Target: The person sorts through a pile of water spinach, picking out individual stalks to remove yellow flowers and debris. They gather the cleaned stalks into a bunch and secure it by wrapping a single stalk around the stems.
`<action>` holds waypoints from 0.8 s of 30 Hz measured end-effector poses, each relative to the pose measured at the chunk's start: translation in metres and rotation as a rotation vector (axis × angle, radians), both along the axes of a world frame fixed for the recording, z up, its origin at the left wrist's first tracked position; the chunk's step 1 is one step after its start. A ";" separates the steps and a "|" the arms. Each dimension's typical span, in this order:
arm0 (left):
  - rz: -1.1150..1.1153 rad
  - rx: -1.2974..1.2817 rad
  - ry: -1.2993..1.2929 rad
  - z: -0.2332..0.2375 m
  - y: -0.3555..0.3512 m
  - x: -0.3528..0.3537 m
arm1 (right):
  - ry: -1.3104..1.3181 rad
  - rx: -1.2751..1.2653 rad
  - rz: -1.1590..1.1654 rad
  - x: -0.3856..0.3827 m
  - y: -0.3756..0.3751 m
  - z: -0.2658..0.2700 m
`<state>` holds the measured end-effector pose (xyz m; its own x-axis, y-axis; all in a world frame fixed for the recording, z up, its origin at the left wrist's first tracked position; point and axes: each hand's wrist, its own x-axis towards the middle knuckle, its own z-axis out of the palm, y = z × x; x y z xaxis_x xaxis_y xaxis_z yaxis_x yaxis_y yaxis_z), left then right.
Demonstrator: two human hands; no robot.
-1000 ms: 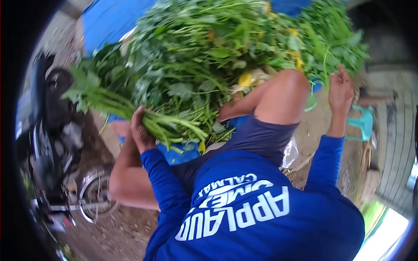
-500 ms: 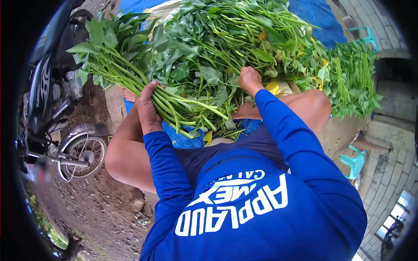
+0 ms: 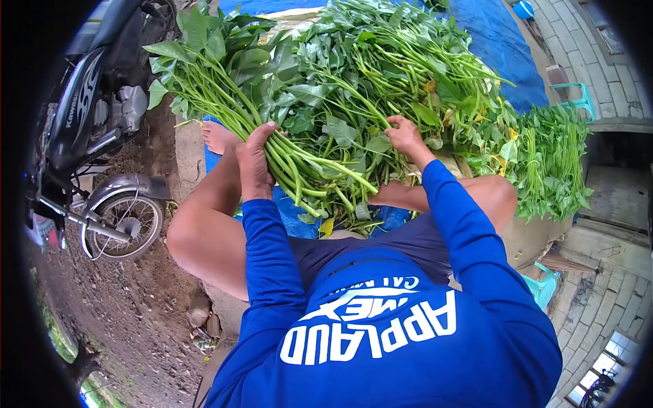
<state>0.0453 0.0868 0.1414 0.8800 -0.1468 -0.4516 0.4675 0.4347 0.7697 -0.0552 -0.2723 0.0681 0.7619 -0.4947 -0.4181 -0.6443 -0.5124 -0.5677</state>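
Observation:
My left hand (image 3: pixel 256 162) is closed around a bunch of water spinach stems (image 3: pixel 289 160). Their leafy tops (image 3: pixel 197 51) point up and left, and the stem ends lie toward my lap. At the front of the big water spinach pile (image 3: pixel 313 64), the fingers of my right hand (image 3: pixel 407 138) pinch a single water spinach stem (image 3: pixel 364 105). That stem slants up and left over the pile; its far end is lost among the leaves.
A blue tarp (image 3: pixel 500 51) lies under the greens. Tied bundles of greens (image 3: pixel 547 160) rest at the right. A motorcycle (image 3: pixel 122 183) stands on dirt at the left. Two turquoise plastic stools, one at the far right (image 3: pixel 578 102) and one lower (image 3: pixel 542 285), stand on paving.
My right hand has come out from the edge of the pile and now pinches a stem. My left hand still grips its bunch. The whole view has shifted slightly.

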 end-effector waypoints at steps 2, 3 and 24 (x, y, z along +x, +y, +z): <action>0.031 0.027 -0.004 0.000 0.001 0.000 | -0.111 0.091 0.036 0.000 -0.004 0.008; 0.045 0.040 -0.005 -0.001 0.002 0.000 | -0.124 0.123 0.027 0.001 -0.007 0.007; -0.087 -0.074 0.079 -0.026 -0.013 -0.004 | -0.893 0.553 -0.208 -0.030 0.075 0.213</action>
<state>0.0411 0.0742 0.1153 0.8248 -0.2562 -0.5040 0.5635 0.4443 0.6964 -0.0855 -0.1972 0.2813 0.8252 -0.5632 0.0432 0.0743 0.0324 -0.9967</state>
